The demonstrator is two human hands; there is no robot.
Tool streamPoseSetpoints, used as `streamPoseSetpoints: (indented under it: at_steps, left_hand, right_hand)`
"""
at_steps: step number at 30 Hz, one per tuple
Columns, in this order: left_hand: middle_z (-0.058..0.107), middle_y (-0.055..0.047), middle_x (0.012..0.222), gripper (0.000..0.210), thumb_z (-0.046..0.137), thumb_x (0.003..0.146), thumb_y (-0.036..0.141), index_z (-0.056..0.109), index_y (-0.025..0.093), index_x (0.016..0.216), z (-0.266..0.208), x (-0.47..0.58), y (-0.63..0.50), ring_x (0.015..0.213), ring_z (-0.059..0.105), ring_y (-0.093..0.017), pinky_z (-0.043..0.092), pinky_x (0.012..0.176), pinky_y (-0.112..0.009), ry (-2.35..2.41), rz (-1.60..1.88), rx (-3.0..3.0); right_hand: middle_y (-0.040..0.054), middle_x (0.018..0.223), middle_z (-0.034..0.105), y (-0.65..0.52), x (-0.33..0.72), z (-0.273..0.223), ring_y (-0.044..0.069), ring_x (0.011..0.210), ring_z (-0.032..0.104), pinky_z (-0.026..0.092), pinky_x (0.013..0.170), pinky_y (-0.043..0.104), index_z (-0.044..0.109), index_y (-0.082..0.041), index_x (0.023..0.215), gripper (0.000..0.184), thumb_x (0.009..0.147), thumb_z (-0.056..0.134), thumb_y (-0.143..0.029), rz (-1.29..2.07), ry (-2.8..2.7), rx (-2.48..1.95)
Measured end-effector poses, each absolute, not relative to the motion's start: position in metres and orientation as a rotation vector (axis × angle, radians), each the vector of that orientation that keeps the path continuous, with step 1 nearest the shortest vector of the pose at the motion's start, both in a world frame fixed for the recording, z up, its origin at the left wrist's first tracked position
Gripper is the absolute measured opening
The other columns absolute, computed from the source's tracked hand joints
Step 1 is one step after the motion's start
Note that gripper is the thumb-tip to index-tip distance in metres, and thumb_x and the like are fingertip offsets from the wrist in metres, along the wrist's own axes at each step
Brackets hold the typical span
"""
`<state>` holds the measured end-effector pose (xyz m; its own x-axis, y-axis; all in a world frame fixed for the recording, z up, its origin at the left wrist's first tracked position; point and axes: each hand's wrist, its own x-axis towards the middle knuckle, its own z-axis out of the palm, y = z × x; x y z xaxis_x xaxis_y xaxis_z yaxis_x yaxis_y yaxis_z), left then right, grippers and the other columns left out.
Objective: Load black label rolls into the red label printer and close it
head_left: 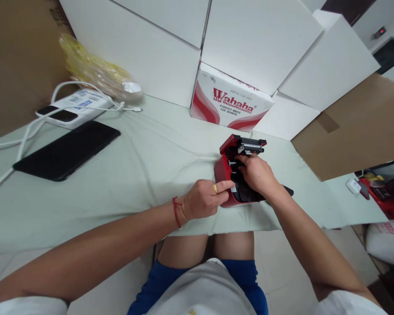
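Resting our left hand (205,199) against the red device (222,170), we lay the index finger along its rim with the others curled; we cannot tell whether they grip. Our right hand (258,173) reaches inside, before the raised lid (228,143), fingertips partly hidden, so we cannot tell what they hold. The device sits near the tabletop's (134,144) front edge, with a red-and-white carton (231,100) behind it.
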<state>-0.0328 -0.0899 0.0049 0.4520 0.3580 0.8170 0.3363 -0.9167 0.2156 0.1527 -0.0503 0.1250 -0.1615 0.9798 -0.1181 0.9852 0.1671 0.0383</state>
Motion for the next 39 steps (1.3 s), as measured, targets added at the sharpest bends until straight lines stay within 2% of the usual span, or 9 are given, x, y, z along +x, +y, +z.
streamPoseSetpoints:
  at_steps: [6, 11, 14, 20, 24, 27, 32, 35, 39]
  left_hand:
    - [0.079, -0.008, 0.119, 0.021, 0.043, 0.08, 0.0, 0.052, 0.019, 0.074, 0.009, -0.033, -0.09, 0.06, 0.064, -0.011, 0.051, 0.058, -0.026, 0.627, 1.628, 2.688]
    - [0.077, -0.008, 0.124, 0.022, 0.044, 0.078, 0.0, 0.055, 0.018, 0.077, 0.011, -0.034, -0.09, 0.055, 0.057, -0.011, 0.049, 0.056, -0.028, 0.638, 1.586, 2.707]
    - [0.078, -0.006, 0.121, 0.022, 0.044, 0.079, 0.001, 0.056, 0.019, 0.077, 0.012, -0.032, -0.09, 0.053, 0.054, -0.011, 0.045, 0.053, -0.028, 0.655, 1.632, 2.703]
    - [0.079, -0.006, 0.116, 0.022, 0.042, 0.081, 0.001, 0.055, 0.018, 0.076, 0.013, -0.032, -0.088, 0.057, 0.061, -0.01, 0.047, 0.055, -0.025, 0.618, 1.657, 2.659]
    - [0.079, -0.008, 0.109, 0.022, 0.04, 0.086, 0.003, 0.052, 0.019, 0.077, 0.026, -0.039, -0.089, 0.075, 0.071, -0.012, 0.055, 0.064, -0.024, 0.589, 1.671, 2.507]
    - [0.077, -0.008, 0.107, 0.019, 0.04, 0.096, 0.011, 0.057, 0.019, 0.094, 0.051, -0.045, -0.08, 0.097, 0.073, -0.016, 0.059, 0.084, -0.03, 0.852, 1.737, 2.247]
    - [0.066, -0.014, 0.137, 0.037, 0.036, 0.107, 0.037, 0.056, 0.016, 0.129, 0.1, -0.042, -0.041, 0.131, 0.06, -0.025, 0.046, 0.113, -0.045, 1.238, 1.561, 2.169]
    - [0.069, -0.012, 0.134, 0.044, 0.028, 0.109, 0.042, 0.056, 0.016, 0.131, 0.115, -0.034, -0.027, 0.126, 0.064, -0.023, 0.048, 0.11, -0.04, 1.133, 1.338, 2.207]
    - [0.076, -0.008, 0.117, 0.039, 0.031, 0.109, 0.037, 0.054, 0.016, 0.132, 0.111, -0.029, -0.041, 0.106, 0.074, -0.019, 0.056, 0.094, -0.033, 1.045, 1.298, 2.159]
  right_hand:
    - [0.009, 0.132, 0.072, -0.04, 0.156, 0.127, 0.028, 0.118, 0.066, 0.049, 0.097, 0.035, 0.064, -0.027, 0.142, 0.05, 0.093, 0.056, -0.016, -0.197, 2.415, 1.87]
    - [0.0087, 0.128, 0.071, -0.084, 0.173, 0.135, 0.023, 0.114, 0.068, 0.052, 0.1, 0.037, 0.068, -0.023, 0.129, 0.032, 0.103, 0.05, -0.025, -0.372, 2.807, 1.833]
    - [0.0088, 0.128, 0.07, -0.131, 0.184, 0.132, 0.025, 0.119, 0.065, 0.052, 0.102, 0.044, 0.067, -0.027, 0.126, 0.028, 0.104, 0.051, -0.025, -0.253, 3.045, 1.737]
    - [0.0126, 0.142, 0.061, -0.183, 0.191, 0.105, 0.029, 0.13, 0.058, 0.049, 0.109, 0.054, 0.047, -0.032, 0.153, 0.059, 0.098, 0.059, -0.013, 0.157, 3.121, 1.752]
    - [0.0127, 0.135, 0.065, -0.185, 0.19, 0.094, 0.027, 0.126, 0.06, 0.046, 0.114, 0.054, 0.048, -0.023, 0.151, 0.056, 0.098, 0.06, -0.01, 0.202, 3.188, 1.673]
    - [0.0152, 0.131, 0.065, -0.184, 0.188, 0.091, 0.027, 0.122, 0.059, 0.05, 0.109, 0.051, 0.048, -0.017, 0.151, 0.054, 0.098, 0.06, -0.011, 0.239, 3.185, 1.706]
    - [0.0167, 0.129, 0.061, -0.184, 0.185, 0.087, 0.029, 0.117, 0.056, 0.054, 0.097, 0.05, 0.053, -0.019, 0.146, 0.048, 0.098, 0.061, -0.014, 0.308, 3.149, 1.744]
    - [0.0169, 0.131, 0.06, -0.185, 0.186, 0.085, 0.03, 0.12, 0.055, 0.053, 0.098, 0.051, 0.053, -0.019, 0.146, 0.048, 0.098, 0.061, -0.014, 0.3, 3.139, 1.758]
    - [0.0155, 0.137, 0.059, -0.189, 0.188, 0.085, 0.029, 0.125, 0.055, 0.053, 0.103, 0.052, 0.049, -0.023, 0.151, 0.054, 0.099, 0.059, -0.013, 0.224, 3.147, 1.757]
